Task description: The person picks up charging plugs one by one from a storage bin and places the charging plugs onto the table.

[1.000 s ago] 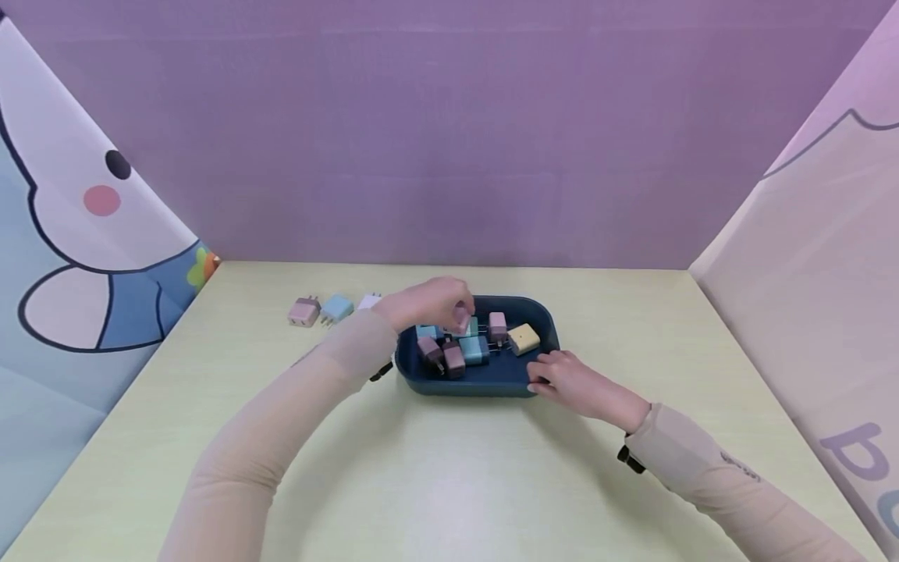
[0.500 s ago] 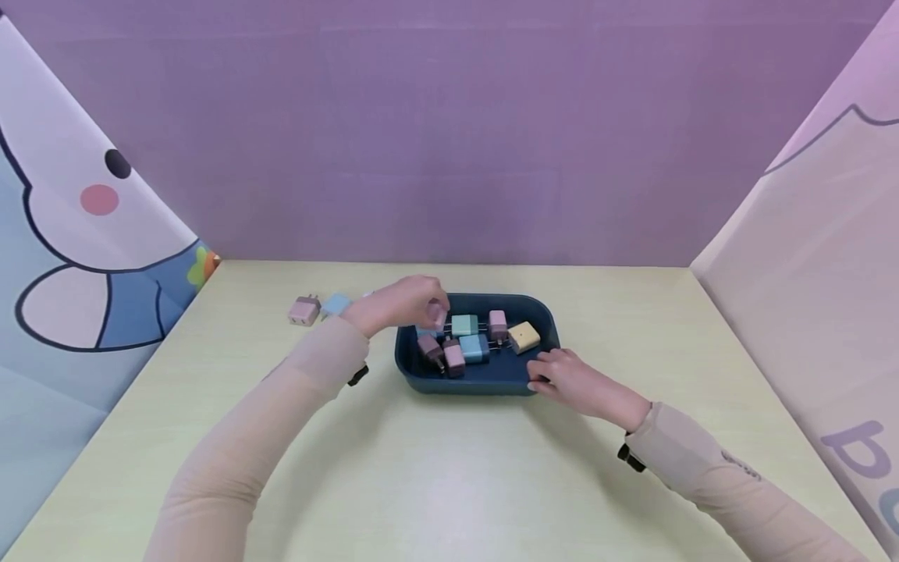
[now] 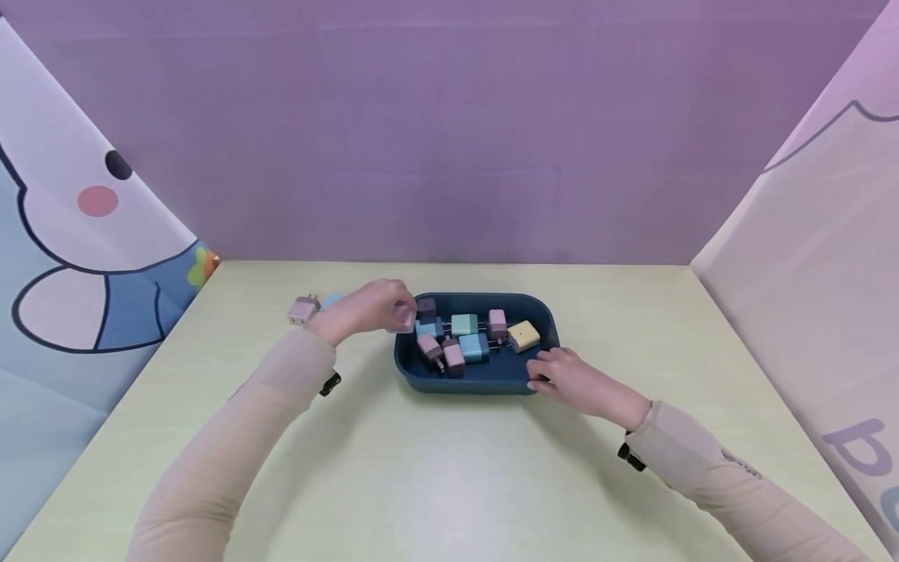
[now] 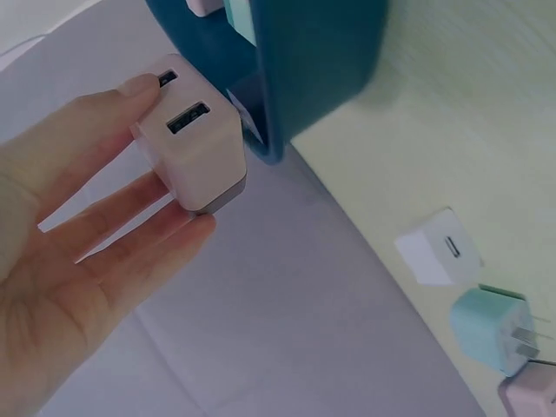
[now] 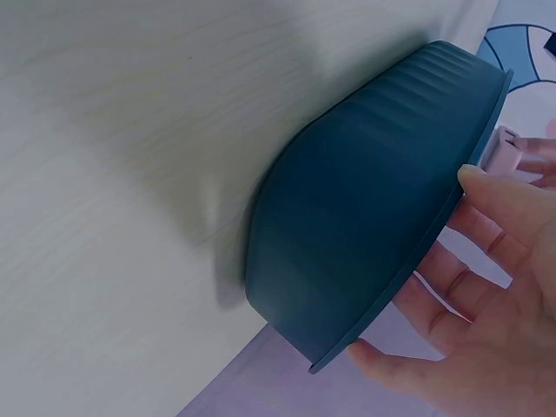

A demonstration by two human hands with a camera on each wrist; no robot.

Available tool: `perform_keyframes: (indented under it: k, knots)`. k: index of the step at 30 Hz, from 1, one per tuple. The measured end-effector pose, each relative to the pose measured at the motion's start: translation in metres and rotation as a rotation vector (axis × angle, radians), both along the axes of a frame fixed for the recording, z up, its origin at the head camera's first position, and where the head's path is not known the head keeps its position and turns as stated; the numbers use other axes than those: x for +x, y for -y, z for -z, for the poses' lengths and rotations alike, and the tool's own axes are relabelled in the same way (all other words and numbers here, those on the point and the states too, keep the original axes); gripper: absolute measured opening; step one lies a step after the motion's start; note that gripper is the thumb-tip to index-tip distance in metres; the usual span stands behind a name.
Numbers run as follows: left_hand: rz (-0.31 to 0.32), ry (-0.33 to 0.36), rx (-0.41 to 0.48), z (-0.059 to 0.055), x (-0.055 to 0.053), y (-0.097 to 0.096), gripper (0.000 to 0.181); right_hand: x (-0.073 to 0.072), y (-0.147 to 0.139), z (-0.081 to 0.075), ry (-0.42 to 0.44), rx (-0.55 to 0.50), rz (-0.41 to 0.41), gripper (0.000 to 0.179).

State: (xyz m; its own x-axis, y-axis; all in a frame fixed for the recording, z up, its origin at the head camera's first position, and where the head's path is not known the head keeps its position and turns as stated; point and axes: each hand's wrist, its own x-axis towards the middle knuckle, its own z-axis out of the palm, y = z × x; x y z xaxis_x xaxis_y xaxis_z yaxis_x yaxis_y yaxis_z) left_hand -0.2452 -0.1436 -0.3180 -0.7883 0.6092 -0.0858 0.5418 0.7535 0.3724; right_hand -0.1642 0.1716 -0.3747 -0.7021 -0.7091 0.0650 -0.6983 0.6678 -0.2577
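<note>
My left hand (image 3: 372,307) pinches a pink USB wall charger (image 4: 195,143) between thumb and fingers, its two ports showing in the left wrist view. It is at the left rim of a dark blue plastic basket (image 3: 477,384). My right hand (image 3: 572,382) grips the basket's front right rim, thumb and fingers on either side of the edge (image 5: 408,269). Inside the basket lie several chargers, among them a yellow charger (image 3: 523,336), a green charger (image 3: 464,325), a light blue charger (image 3: 473,348) and a pink charger (image 3: 453,356).
Left of the basket, a pink charger (image 3: 303,310) and a light blue charger (image 3: 332,300) lie on the pale table (image 3: 449,468), the latter partly behind my left hand. A white charger (image 4: 439,248) shows in the left wrist view. A purple cloth (image 3: 449,140) hangs behind.
My left hand has moved left with the pink charger, from over the middle of the basket to its left rim. My right hand has stayed at the basket's front right corner.
</note>
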Motion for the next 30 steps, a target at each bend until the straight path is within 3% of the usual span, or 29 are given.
perform_keyframes:
  k: [12, 30]
  knots:
    - [-0.005, -0.099, 0.020, 0.005, 0.002, 0.024, 0.030, 0.000, 0.000, 0.000, 0.012, 0.006, 0.006, 0.018]
    - [-0.064, -0.012, 0.013, 0.033, -0.003, 0.046, 0.032, 0.003, 0.002, -0.001, 0.003, -0.002, 0.006, 0.017]
